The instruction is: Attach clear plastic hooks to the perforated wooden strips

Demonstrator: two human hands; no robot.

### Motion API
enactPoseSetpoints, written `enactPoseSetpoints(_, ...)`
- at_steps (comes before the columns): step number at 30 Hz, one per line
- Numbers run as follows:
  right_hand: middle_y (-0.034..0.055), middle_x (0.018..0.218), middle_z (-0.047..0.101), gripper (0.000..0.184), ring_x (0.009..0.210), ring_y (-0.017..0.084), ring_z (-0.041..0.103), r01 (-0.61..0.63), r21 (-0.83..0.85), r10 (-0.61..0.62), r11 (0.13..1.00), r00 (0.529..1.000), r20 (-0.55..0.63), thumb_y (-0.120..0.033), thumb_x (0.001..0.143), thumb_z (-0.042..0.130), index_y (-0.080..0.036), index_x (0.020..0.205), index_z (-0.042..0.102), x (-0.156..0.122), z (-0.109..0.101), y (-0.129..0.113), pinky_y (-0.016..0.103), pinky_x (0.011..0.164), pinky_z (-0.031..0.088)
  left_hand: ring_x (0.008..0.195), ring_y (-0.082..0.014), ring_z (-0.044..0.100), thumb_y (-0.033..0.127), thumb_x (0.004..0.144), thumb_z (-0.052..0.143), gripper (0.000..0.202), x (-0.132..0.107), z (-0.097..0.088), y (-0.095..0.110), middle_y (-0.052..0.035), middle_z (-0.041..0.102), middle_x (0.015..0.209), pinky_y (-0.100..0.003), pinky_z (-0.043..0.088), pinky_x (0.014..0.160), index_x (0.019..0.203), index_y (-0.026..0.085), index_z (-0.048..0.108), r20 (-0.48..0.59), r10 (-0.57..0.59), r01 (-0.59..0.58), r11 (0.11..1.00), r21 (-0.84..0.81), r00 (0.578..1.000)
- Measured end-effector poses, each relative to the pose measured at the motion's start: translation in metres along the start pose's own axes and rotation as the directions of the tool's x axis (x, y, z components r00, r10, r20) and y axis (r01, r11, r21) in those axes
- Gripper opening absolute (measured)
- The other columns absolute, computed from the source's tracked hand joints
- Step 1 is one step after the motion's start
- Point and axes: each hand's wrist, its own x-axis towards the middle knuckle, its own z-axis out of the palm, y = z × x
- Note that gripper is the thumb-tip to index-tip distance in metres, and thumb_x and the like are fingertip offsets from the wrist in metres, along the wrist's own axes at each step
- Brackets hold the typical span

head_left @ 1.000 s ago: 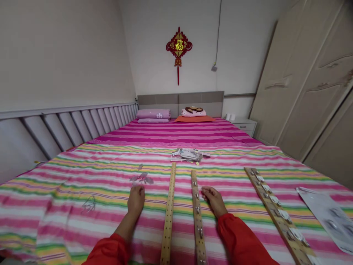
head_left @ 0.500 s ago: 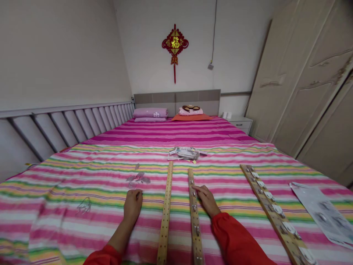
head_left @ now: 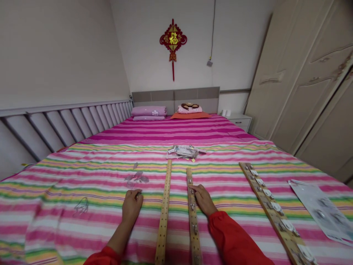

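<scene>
My right hand (head_left: 204, 200) reaches the middle wooden strip (head_left: 194, 243) from its right side. Its fingers are closed at one of the small shiny metal pieces (head_left: 192, 207) set in a row along that strip; the piece under the fingertips is partly hidden. My left hand (head_left: 131, 205) rests closed on the striped cloth, thumb and forefinger together, and whatever may be between them is too small to make out. Just beyond it lie crumpled clear plastic bags (head_left: 137, 178). Between my hands runs a second wooden strip (head_left: 164, 217) with rows of holes.
A wider board (head_left: 271, 217) carrying metal pieces and white discs lies to the right, beside a clear package (head_left: 321, 209). More packets (head_left: 184, 151) sit beyond the strips. A thin wire tangle (head_left: 81, 206) is at left. The striped cloth (head_left: 104, 228) covers the bed.
The view has shifted slightly. Both hands stay in nearly the same places, with the right fingers still at the middle strip.
</scene>
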Motion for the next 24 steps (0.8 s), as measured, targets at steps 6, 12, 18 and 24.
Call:
enactPoseSetpoints(6, 0.002, 0.073, 0.052, 0.042, 0.074, 0.021, 0.055, 0.035, 0.044, -0.035, 0.998, 0.999, -0.007, -0.023, 0.079, 0.04, -0.024, 0.106, 0.071, 0.0002, -0.0023, 0.0041, 0.036, 0.076, 0.047, 0.073, -0.0189, 0.059, 0.03, 0.073, 0.046, 0.031, -0.0006, -0.0021, 0.0012, -0.0036, 0.055, 0.082, -0.03, 0.048, 0.066, 0.093, 0.018, 0.068, 0.007, 0.011, -0.01, 0.999, -0.042, 1.0)
enactPoseSetpoints(12, 0.0019, 0.074, 0.053, 0.045, 0.075, 0.02, 0.056, 0.016, 0.043, -0.016, 0.999, 1.0, 0.003, -0.023, 0.079, 0.038, -0.023, 0.111, 0.069, -0.0004, -0.0058, 0.0006, 0.034, 0.076, 0.046, 0.071, -0.019, 0.059, 0.03, 0.073, 0.046, 0.03, -0.0004, -0.0005, -0.0012, -0.0037, 0.056, 0.082, -0.031, 0.049, 0.067, 0.092, 0.018, 0.067, -0.005, 0.012, -0.013, 0.999, -0.047, 1.0)
enactPoseSetpoints(18, 0.0019, 0.077, 0.058, 0.045, 0.076, 0.02, 0.056, 0.026, 0.111, -0.02, 0.993, 0.998, -0.06, -0.024, 0.077, 0.041, -0.024, 0.113, 0.068, -0.0011, -0.007, 0.0023, 0.033, 0.076, 0.046, 0.073, -0.0199, 0.059, 0.042, 0.077, 0.048, 0.032, -0.0003, -0.0006, -0.0025, -0.0044, 0.058, 0.081, -0.031, 0.049, 0.067, 0.087, 0.019, 0.068, -0.027, 0.031, -0.034, 0.993, -0.113, 0.999)
enactPoseSetpoints(24, 0.0024, 0.076, 0.063, 0.04, 0.072, 0.02, 0.055, -0.055, 0.257, 0.094, 0.965, 0.985, -0.143, -0.029, 0.071, 0.048, -0.022, 0.103, 0.071, -0.0003, -0.0062, -0.0004, 0.033, 0.069, 0.046, 0.074, -0.0225, 0.06, 0.053, 0.07, 0.055, 0.038, 0.0041, -0.0073, -0.0005, -0.0054, 0.064, 0.074, -0.035, 0.049, 0.071, 0.075, 0.017, 0.068, -0.042, -0.047, 0.032, 0.95, -0.31, 0.998)
